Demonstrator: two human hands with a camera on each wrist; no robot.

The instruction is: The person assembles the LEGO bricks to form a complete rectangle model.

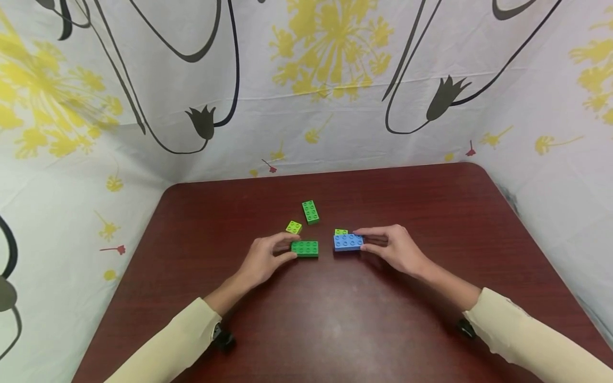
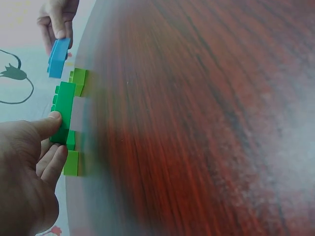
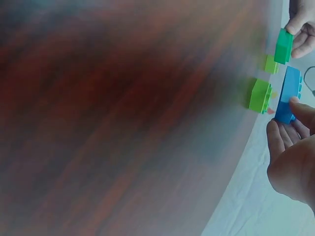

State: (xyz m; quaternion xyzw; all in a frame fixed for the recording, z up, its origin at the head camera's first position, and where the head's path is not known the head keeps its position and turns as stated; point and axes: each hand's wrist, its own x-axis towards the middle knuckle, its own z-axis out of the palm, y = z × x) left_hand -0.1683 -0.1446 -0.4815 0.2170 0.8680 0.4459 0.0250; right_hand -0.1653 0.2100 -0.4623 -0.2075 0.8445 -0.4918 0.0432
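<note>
The left hand [image 1: 261,260], its arm in from eight o'clock, pinches a green brick [image 1: 305,249] at its three o'clock. The right hand [image 1: 401,249], from four o'clock, pinches a blue brick [image 1: 348,242] at its nine. Both bricks are between the hands.

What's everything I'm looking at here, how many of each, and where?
Blue eight-stud toy brick: one, blue, in the right hand
Held green eight-stud brick: one, green, in the left hand
Loose green eight-stud brick: one, green, farthest back
Four-stud bricks: two, lime, beyond the held bricks
Table: one, reddish-brown, beneath
Patterned cloth: white, yellow and grey, around the table
Wrist devices: two, black, by the cuffs
Sleeves: two, cream, on the forearms
Hands: two, bare, mid-table
</note>
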